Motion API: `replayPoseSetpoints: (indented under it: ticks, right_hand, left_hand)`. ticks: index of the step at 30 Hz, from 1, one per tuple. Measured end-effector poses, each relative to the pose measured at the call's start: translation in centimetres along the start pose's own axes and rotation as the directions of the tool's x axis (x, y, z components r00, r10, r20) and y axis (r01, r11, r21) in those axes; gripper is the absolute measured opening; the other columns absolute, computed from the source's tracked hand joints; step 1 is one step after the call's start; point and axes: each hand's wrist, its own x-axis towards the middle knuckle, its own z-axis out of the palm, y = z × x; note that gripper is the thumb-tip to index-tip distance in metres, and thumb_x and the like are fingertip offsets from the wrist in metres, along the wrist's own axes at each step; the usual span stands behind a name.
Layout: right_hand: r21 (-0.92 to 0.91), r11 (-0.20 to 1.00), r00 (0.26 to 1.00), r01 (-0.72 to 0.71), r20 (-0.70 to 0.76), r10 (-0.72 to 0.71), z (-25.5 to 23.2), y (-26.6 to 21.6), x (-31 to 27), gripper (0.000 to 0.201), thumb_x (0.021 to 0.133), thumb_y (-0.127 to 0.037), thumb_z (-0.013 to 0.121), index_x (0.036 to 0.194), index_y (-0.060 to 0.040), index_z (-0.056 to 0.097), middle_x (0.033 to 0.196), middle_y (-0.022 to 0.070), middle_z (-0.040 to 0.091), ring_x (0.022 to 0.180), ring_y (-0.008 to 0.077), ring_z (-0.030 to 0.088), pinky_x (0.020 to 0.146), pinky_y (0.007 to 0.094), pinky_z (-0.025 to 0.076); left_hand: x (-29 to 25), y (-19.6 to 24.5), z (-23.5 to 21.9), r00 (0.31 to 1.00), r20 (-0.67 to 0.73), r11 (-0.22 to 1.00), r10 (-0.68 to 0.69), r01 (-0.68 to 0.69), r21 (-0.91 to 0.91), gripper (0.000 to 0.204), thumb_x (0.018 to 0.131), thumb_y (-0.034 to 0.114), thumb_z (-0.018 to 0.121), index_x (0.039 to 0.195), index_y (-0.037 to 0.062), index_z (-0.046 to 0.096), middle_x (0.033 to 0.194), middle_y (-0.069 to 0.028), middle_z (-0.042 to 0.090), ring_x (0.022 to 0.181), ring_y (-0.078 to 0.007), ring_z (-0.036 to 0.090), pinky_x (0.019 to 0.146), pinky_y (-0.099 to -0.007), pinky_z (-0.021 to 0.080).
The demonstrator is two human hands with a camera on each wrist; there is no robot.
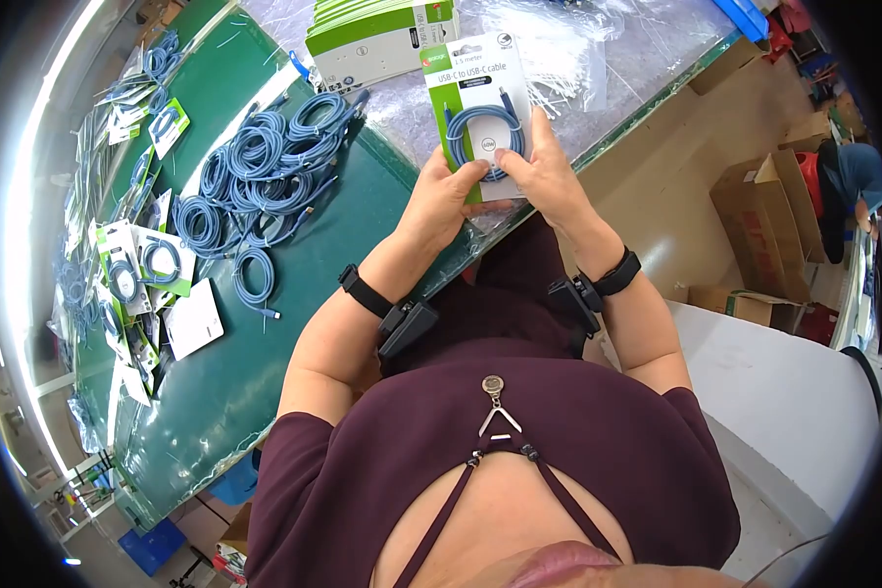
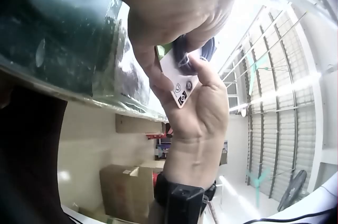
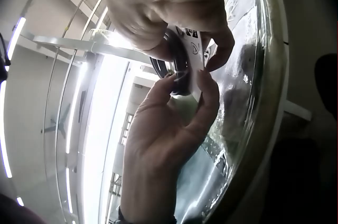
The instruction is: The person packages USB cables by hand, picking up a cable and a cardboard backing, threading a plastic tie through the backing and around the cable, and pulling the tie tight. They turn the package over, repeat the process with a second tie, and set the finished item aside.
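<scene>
Both hands hold up a white and green card (image 1: 508, 86) printed "USB-C to USB-C cable", its coiled blue cable (image 1: 458, 129) lying against the front. My left hand (image 1: 439, 199) grips the lower left edge, thumb over the bottom of the coil and fingers behind the card. At the lower right side, my right hand (image 1: 551, 174) pinches the card, its thumb on the coil near the other thumb. In the left wrist view the card's lower corner (image 2: 182, 91) shows small printed symbols. The right wrist view has both thumbs on the dark coil (image 3: 181, 65).
A stack of green and white cards (image 1: 377, 49) stands just beyond. Thin white strips (image 1: 559, 83) lie at the back right. Loose blue cable coils (image 1: 265, 157) pile up on the green table (image 1: 294, 363); several carded cables (image 1: 157, 263) lie farther left. Cardboard boxes (image 1: 764, 225) stand right.
</scene>
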Motion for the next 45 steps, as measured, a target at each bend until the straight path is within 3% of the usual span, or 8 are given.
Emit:
replayPoseSetpoints:
  ticks: [13,16,20,23,31,37,40,45]
  right_hand:
    - [0.18,0.961,0.978,0.208,-0.055,-0.202,1.0,0.2,0.6,0.039,0.086,-0.005,0.059,0.121,0.0006,0.044,0.107,0.0129,0.057,0.099,0.0179,0.056,0.088,0.0323,0.046]
    - [0.287,0.927,0.97,0.243,-0.071,-0.233,0.6,-0.1,0.9,0.04,0.088,-0.008,0.064,0.124,-0.0004,0.046,0.109,0.0071,0.057,0.102,0.0127,0.054,0.089,0.0279,0.045]
    - [-0.275,0.96,0.963,0.05,-0.242,-0.119,-4.7,1.8,3.5,0.022,0.087,-0.009,0.066,0.106,-0.0017,0.059,0.1,0.0072,0.062,0.097,0.0179,0.058,0.087,0.0309,0.047]
    - [-0.618,0.724,0.922,0.307,0.003,-0.388,-5.3,2.4,4.8,0.005,0.085,-0.007,0.065,0.088,-0.003,0.064,0.089,0.008,0.063,0.092,0.0254,0.06,0.085,0.0359,0.047]
    - [-0.808,0.448,0.862,0.383,0.14,-0.486,-2.6,3.6,7.5,0.007,0.078,-0.008,0.068,0.08,-0.0053,0.062,0.083,0.0066,0.058,0.086,0.0274,0.059,0.079,0.0396,0.046]
    - [-0.687,0.532,0.822,0.496,0.174,-0.542,-3.4,1.6,6.9,0.007,0.076,-0.003,0.067,0.078,-0.005,0.061,0.084,0.0066,0.061,0.085,0.0274,0.058,0.078,0.0386,0.045]
    - [-0.492,0.676,0.815,0.549,0.134,-0.564,-2.9,-1.2,5.0,0.007,0.078,0.0,0.067,0.082,-0.0044,0.063,0.082,0.007,0.062,0.083,0.0254,0.057,0.077,0.0353,0.045]
    - [-0.27,0.781,0.822,0.564,0.095,-0.561,-1.6,-5.7,2.5,0.01,0.078,0.002,0.068,0.085,-0.0043,0.067,0.079,0.0058,0.06,0.08,0.022,0.055,0.077,0.0308,0.044]
  left_hand:
    - [0.2,1.2,-1.1,0.995,0.097,0.999,-0.02,0.023,-0.025,0.036,0.095,0.006,0.055,0.128,0.0066,0.042,0.12,-0.0098,0.057,0.108,-0.0234,0.06,0.083,-0.0427,0.058]
    - [0.6,1.9,-2.2,0.982,-0.069,0.977,0.178,-0.168,0.131,0.039,0.094,0.005,0.056,0.13,0.0072,0.042,0.12,-0.0096,0.058,0.108,-0.0234,0.06,0.086,-0.0424,0.057]
    - [1.7,2.5,-4.9,0.972,-0.102,0.977,0.212,-0.208,0.046,0.04,0.094,0.005,0.058,0.131,0.007,0.042,0.121,-0.0095,0.058,0.108,-0.0243,0.061,0.088,-0.0421,0.055]
    - [2.0,2.2,-4.0,0.969,-0.125,0.977,0.211,-0.209,0.032,0.04,0.094,0.006,0.058,0.13,0.007,0.042,0.121,-0.0094,0.058,0.109,-0.0253,0.061,0.088,-0.0425,0.055]
    - [1.9,2.3,-4.8,0.972,-0.113,0.978,0.204,-0.208,-0.029,0.039,0.095,0.009,0.058,0.131,0.0067,0.042,0.121,-0.0095,0.058,0.112,-0.0272,0.06,0.089,-0.0434,0.053]
    - [1.9,2.8,-5.7,0.975,-0.158,0.923,0.155,-0.2,-0.329,0.036,0.096,0.012,0.057,0.129,0.0056,0.044,0.121,-0.0106,0.058,0.105,-0.0267,0.062,0.089,-0.0413,0.053]
    - [1.4,3.7,-5.1,0.986,0.136,0.564,0.093,0.06,-0.823,0.026,0.097,0.015,0.055,0.118,0.0031,0.047,0.107,-0.0088,0.059,0.089,-0.0234,0.062,0.081,-0.0355,0.055]
    - [0.1,4.7,-2.3,0.903,0.398,0.185,0.163,0.368,-0.911,0.017,0.098,0.013,0.05,0.106,-0.0011,0.045,0.089,-0.0092,0.051,0.073,-0.0197,0.056,0.064,-0.028,0.056]
